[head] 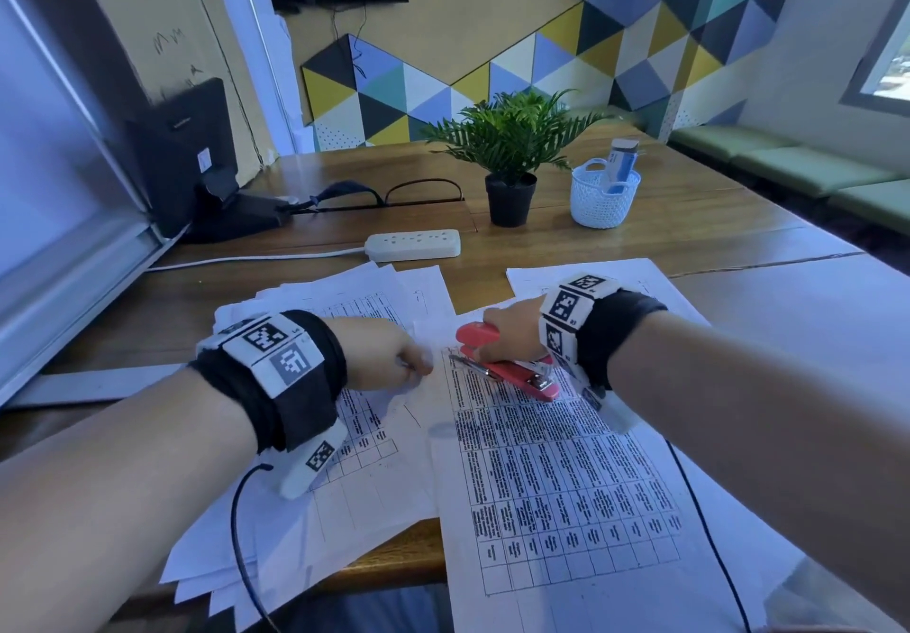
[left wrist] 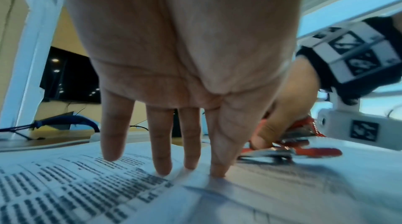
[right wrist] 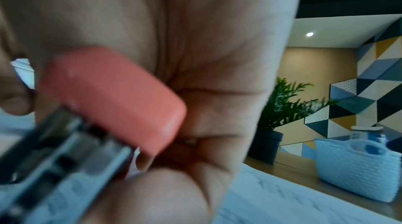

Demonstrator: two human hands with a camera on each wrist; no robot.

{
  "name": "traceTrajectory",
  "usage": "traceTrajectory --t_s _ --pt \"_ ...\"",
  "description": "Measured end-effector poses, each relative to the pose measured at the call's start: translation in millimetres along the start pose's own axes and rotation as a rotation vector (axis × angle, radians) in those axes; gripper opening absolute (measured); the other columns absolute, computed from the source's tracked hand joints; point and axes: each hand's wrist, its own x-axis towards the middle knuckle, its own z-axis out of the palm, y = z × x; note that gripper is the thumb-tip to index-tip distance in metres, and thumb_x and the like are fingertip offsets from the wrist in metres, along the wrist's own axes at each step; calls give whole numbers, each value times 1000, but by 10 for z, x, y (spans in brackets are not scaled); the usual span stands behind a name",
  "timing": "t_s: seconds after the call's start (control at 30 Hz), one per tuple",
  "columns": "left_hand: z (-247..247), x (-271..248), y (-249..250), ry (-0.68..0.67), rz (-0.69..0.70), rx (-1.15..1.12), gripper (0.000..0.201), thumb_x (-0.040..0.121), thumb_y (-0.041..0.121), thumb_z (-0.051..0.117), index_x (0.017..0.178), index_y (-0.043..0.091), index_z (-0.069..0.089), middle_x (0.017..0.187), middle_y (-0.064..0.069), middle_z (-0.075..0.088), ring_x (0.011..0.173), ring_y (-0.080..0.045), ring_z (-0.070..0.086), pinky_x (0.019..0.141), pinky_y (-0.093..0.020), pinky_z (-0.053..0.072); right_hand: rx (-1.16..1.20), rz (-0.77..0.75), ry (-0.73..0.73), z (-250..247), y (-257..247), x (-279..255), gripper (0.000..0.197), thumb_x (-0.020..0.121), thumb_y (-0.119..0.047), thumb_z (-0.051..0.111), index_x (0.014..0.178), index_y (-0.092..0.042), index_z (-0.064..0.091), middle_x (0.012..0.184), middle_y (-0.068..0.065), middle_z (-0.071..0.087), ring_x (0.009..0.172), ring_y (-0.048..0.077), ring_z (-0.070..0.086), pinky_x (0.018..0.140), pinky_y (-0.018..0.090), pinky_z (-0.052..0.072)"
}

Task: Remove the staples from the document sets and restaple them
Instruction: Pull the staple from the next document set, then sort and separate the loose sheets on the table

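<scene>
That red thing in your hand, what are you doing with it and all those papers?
A person is working on stapled papers at a wooden table. The right hand grips a red stapler, held open with its metal end at the top corner of a printed document. The left hand presses its straight fingers down on the papers beside it to hold them flat. More sheets lie spread underneath. Whether a staple is coming out or going in cannot be told.

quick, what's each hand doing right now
Left hand: open, fingers straight, pressing the papers.
Right hand: gripping the red stapler.
</scene>
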Motion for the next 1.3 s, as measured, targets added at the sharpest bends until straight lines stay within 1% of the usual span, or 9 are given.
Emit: traceTrajectory --t_s 0.13,0.2,0.3,0.4,0.53,0.7,0.97,1.13,1.3 --pt "-124 131 13 115 -34 -26 30 97 37 50 122 23 57 131 3 54 102 -13 51 88 -25 40 53 162 -15 80 365 -174 50 98 -40 42 135 -8 37 130 11 54 91 17 44 51 19 28" --pt "-124 232 4 131 -81 -24 50 92 47 56 131 20 45 137 0 46 103 -16 52 87 -27 42 46 245 -15 85 572 -283 51 98 -39 43 136 -6 38 135 13 51 108 24 53 77 26 44" --pt "-125 345 11 55 -143 -24 85 81 57 66 146 18 29 147 -1 38 124 -21 50 104 -36 42 -12 353 -53 102 855 -387 44 103 -25 33 139 0 38 142 15 45 130 27 44 100 27 37" --pt "-191 385 65 16 -197 25 91 75 57 72 145 16 32 141 -3 43 116 -21 51 101 -36 44 -32 385 -52 113 1053 -412 41 102 -25 38 137 -2 41 142 16 45 130 28 45 100 28 38" --pt "-234 429 89 -22 -236 52 84 66 57 79 128 14 43 126 -5 48 98 -20 49 92 -36 49 70 425 -34 140 1216 -355 32 97 -30 48 113 -4 57 135 16 53 113 29 55 64 23 40" --pt "-195 411 99 38 -242 -121 75 75 40 78 128 13 33 112 -6 59 97 -25 58 84 -35 51 246 460 202 26 1130 -269 58 90 -41 55 137 -8 41 133 13 51 115 27 56 83 32 47" --pt "-385 -128 165 338 -14 -379 27 92 28 61 110 24 42 104 -4 61 83 -20 55 64 -28 41 863 339 297 -50 949 -279 95 83 -46 65 151 -12 8 146 10 38 130 28 42 102 35 37" --pt "-488 -514 154 391 25 -378 30 83 41 71 103 28 52 108 5 63 100 -19 60 91 -40 47 921 135 493 -120 935 -412 57 75 -47 68 123 -22 51 116 4 63 106 24 60 94 43 49" --pt "-648 -637 326 537 25 -428 44 84 49 65 123 32 54 113 13 59 98 -8 63 91 -31 50 1020 -120 555 -252 822 -665 23 77 -32 71 92 -41 54 104 11 70 96 34 66 90 54 51"
